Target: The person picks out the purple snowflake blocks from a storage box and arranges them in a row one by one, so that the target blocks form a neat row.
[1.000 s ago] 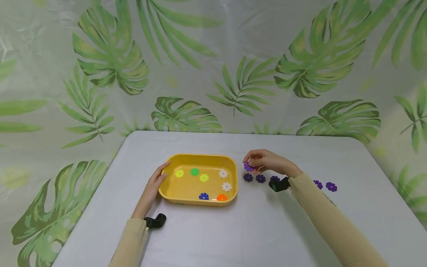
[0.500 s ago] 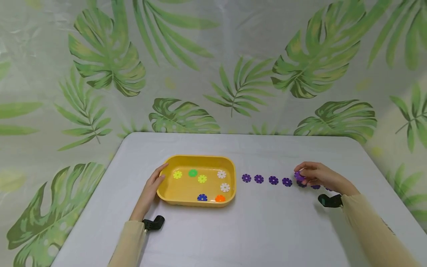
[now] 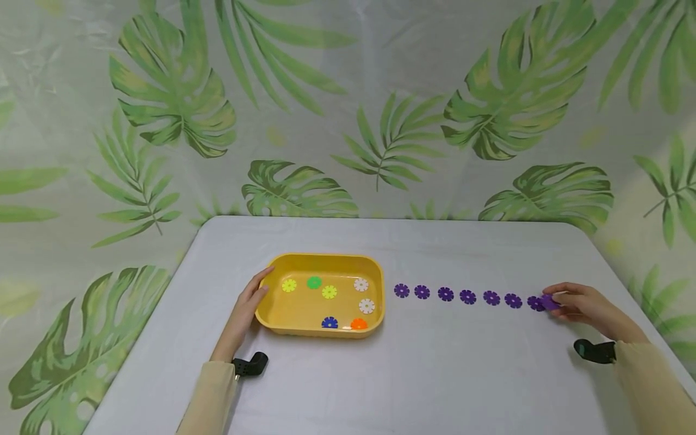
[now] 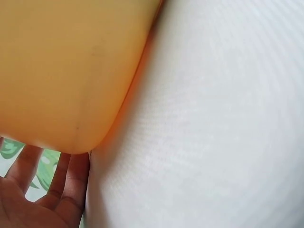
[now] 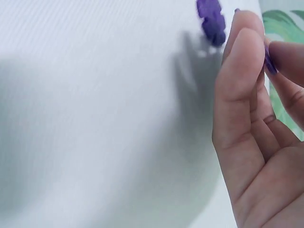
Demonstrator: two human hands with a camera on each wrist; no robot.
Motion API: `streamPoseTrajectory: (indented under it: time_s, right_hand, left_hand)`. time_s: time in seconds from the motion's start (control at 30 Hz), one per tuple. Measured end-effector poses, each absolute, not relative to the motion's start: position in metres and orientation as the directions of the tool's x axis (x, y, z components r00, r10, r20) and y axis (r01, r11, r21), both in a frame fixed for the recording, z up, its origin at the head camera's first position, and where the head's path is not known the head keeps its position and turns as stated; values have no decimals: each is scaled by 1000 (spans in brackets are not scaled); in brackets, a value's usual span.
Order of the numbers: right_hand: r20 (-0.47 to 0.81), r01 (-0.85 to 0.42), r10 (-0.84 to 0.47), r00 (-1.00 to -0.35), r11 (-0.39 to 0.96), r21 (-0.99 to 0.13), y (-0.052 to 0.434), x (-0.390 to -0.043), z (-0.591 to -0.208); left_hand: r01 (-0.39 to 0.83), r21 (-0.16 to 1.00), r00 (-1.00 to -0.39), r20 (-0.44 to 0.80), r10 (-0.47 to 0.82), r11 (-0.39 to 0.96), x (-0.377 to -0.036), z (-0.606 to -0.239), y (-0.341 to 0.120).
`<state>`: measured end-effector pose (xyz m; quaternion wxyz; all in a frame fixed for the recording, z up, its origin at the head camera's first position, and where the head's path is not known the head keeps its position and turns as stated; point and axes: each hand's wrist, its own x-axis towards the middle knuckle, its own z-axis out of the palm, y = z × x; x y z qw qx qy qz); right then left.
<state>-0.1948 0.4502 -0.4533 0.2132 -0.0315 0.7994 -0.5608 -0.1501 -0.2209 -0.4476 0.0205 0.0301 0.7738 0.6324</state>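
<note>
right hand grip pinches purple disc; left hand grip relaxed, touching yellow tray.

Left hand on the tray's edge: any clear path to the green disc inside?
Probably yes. The left hand rests on the open yellow tray's rim; nothing covers the green disc, only the low wall between them.

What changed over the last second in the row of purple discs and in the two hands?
The right hand carried a purple disc from beside the yellow tray rightward along the table to the far end of the purple row. It pinches that disc there, not let go. The left hand stayed against the tray's left side, and the discs inside the tray did not move.
</note>
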Motion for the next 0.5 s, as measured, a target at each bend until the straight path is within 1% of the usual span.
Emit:
streamPoseTrajectory:
  time_s: [0.2, 0.37, 0.5]
  right_hand:
    - [-307, 195, -186, -933, 457, -868, 459, -189, -460]
    - [-263, 144, -135, -955, 564, -813, 459, -187, -463]
    - [-222, 109, -108, -969, 619, -778, 455, -186, -463]
  left_hand:
    - [21, 978, -997, 5, 78, 208, -150, -447, -222]
    - [22, 979, -997, 7, 76, 204, -154, -455, -226]
    - [27, 974, -998, 13, 64, 223, -161, -469, -232]
